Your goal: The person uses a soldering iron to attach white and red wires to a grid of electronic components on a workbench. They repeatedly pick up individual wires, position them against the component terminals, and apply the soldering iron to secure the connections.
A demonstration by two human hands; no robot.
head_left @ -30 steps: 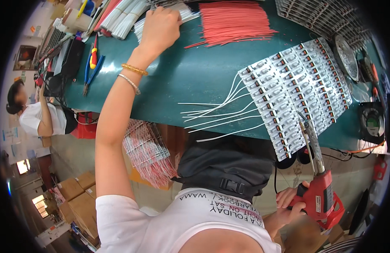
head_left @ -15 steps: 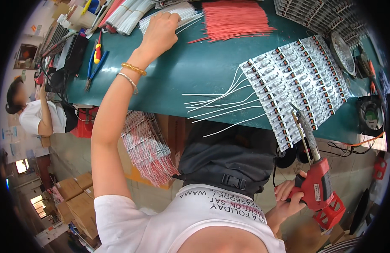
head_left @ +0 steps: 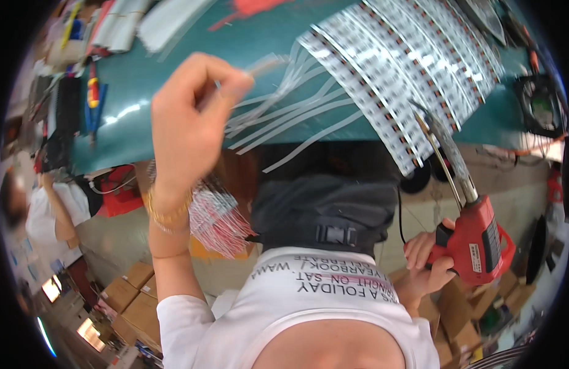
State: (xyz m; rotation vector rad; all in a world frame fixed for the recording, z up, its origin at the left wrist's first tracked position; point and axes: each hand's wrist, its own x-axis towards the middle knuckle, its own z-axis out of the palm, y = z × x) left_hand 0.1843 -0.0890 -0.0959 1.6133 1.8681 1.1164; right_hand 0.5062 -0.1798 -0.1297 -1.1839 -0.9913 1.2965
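Note:
My left hand [head_left: 189, 126], blurred by motion, is raised above the near part of the bench with thumb and fingers pinched. A thin pale wire [head_left: 269, 63] sticks out from its fingertips toward the panel. In my right hand [head_left: 427, 263] is a red soldering gun [head_left: 472, 249], fingers wrapped round its grip. Its long metal tip reaches over the near edge of a panel of small silver parts [head_left: 395, 71] set in rows. Several white wires [head_left: 309, 123] trail leftward from the panel's left edge, below the left hand's fingertips.
White wire bundles [head_left: 170, 24] and red wires [head_left: 253, 7] lie at the back. Blue-handled pliers [head_left: 95, 117] rest at left, a black boxy device [head_left: 538, 104] at right. Wired parts [head_left: 216, 215] are piled below the bench edge. Another person [head_left: 60, 212] sits far left.
My left hand has come back from the white wires, toward me and the panel, with a wire in its fingers. The view has shifted; the right hand still holds the soldering gun.

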